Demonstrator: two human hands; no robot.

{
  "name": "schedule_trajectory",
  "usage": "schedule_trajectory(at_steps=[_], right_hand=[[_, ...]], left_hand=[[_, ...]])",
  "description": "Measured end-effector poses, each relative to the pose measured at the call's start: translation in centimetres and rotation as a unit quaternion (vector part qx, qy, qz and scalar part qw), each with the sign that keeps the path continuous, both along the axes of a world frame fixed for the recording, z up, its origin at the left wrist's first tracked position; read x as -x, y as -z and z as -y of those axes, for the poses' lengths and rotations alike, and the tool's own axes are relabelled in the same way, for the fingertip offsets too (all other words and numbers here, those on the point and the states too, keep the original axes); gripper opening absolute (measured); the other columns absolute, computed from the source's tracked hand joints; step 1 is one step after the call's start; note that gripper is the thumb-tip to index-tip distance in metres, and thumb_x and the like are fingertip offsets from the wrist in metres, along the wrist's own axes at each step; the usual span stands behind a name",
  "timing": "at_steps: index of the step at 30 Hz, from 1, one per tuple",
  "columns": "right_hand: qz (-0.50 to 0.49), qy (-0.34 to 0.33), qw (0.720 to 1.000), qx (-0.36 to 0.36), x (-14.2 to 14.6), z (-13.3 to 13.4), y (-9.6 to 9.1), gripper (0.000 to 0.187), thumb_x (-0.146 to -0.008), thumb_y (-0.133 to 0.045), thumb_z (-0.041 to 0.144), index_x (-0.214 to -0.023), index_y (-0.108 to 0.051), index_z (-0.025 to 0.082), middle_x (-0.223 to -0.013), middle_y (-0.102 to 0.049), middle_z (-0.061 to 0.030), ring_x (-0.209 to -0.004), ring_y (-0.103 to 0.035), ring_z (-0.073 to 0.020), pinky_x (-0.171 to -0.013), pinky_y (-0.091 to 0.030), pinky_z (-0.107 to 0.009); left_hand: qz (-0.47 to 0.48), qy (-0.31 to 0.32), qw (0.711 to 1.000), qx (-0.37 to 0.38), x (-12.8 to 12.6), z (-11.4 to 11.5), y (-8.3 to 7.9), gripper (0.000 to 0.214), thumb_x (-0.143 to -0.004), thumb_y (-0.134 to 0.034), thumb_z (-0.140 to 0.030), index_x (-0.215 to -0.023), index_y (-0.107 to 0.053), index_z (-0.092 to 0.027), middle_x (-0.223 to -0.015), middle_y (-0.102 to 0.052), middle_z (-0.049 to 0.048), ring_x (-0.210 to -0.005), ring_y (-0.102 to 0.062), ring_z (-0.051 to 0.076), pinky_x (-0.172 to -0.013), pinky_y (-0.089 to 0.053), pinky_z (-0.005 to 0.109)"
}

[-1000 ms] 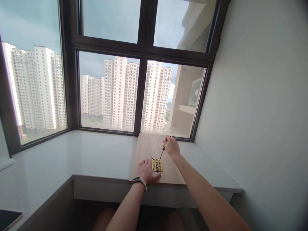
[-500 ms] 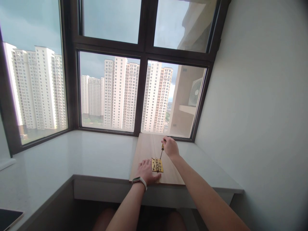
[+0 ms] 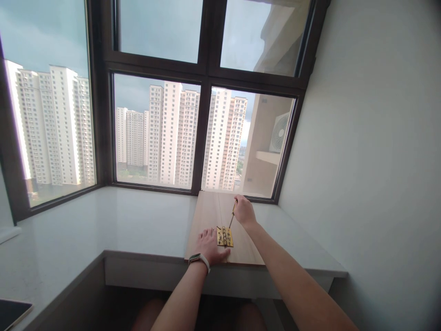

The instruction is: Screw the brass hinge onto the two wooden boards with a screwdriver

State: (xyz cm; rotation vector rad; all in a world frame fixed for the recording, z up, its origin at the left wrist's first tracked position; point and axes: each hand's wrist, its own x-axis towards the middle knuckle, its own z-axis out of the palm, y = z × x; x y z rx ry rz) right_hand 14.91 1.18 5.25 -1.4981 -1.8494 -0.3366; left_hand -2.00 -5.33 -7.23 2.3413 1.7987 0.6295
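Observation:
A brass hinge lies open across the seam of two wooden boards on a white counter. My left hand, with a watch on its wrist, presses flat on the board, its fingers touching the hinge's left edge. Just beyond the hinge, my right hand grips the handle of a screwdriver. The tool slants down and its tip rests on the hinge's right leaf.
The white counter wraps around the corner below dark-framed windows. A plain wall rises close on the right. A dark flat object lies at the bottom left corner. My knees show under the counter.
My right hand has shifted slightly on the screwdriver handle. The left hand and hinge stay put.

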Motion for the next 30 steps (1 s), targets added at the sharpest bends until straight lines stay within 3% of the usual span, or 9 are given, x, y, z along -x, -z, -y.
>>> schedule_trajectory(at_steps=[9, 13, 18, 25, 30], right_hand=[[0.003, 0.038, 0.999, -0.005, 0.1, 0.6, -0.1, 0.016, -0.096, -0.06, 0.034, -0.1, -0.069, 0.021, -0.102, -0.067, -0.0086, -0.09, -0.062, -0.0192, -0.074, -0.042, -0.026], [-0.001, 0.027, 1.0, 0.012, 0.0, 0.3, -0.2, 0.013, -0.096, -0.059, 0.025, -0.102, -0.069, 0.021, -0.103, -0.068, -0.0088, -0.092, -0.063, -0.0196, -0.078, -0.043, -0.027], [-0.026, -0.034, 0.999, 0.008, 0.0, 0.1, 0.0, 0.027, -0.095, -0.05, 0.011, -0.116, -0.066, 0.019, -0.112, -0.07, -0.0099, -0.099, -0.065, -0.0192, -0.084, -0.044, -0.026], [-0.033, -0.026, 0.999, 0.007, 0.2, 0.5, 0.1, 0.013, -0.094, -0.058, 0.021, -0.102, -0.068, 0.02, -0.102, -0.07, -0.0073, -0.087, -0.065, -0.018, -0.081, -0.046, -0.026], [-0.09, -0.072, 0.993, 0.029, 0.4, 0.3, 0.1, 0.024, -0.091, -0.057, 0.014, -0.112, -0.064, 0.022, -0.105, -0.072, -0.0063, -0.094, -0.067, -0.018, -0.084, -0.048, -0.026]], left_hand=[[-0.011, -0.002, 1.0, 0.015, 0.0, 0.2, -0.4, 0.106, -0.073, -0.039, -0.085, -0.156, -0.033, -0.018, -0.156, -0.039, 0.0145, -0.143, -0.03, 0.038, -0.117, -0.022, 0.049], [-0.012, -0.007, 1.0, 0.024, 0.0, 0.5, -0.7, 0.106, -0.073, -0.04, -0.083, -0.157, -0.031, -0.019, -0.157, -0.039, 0.0134, -0.145, -0.027, 0.038, -0.118, -0.02, 0.049], [-0.011, -0.006, 1.0, 0.026, 0.0, 0.5, -0.9, 0.104, -0.073, -0.041, -0.083, -0.156, -0.033, -0.019, -0.156, -0.041, 0.0133, -0.144, -0.029, 0.038, -0.117, -0.022, 0.048], [-0.01, -0.008, 1.0, 0.025, 0.0, 0.7, -1.0, 0.103, -0.072, -0.043, -0.082, -0.155, -0.034, -0.021, -0.155, -0.042, 0.0122, -0.143, -0.031, 0.037, -0.117, -0.022, 0.047], [-0.012, -0.008, 1.0, 0.021, 0.0, 0.6, -0.9, 0.106, -0.072, -0.041, -0.084, -0.156, -0.033, -0.019, -0.155, -0.042, 0.0131, -0.144, -0.03, 0.038, -0.117, -0.022, 0.048]])
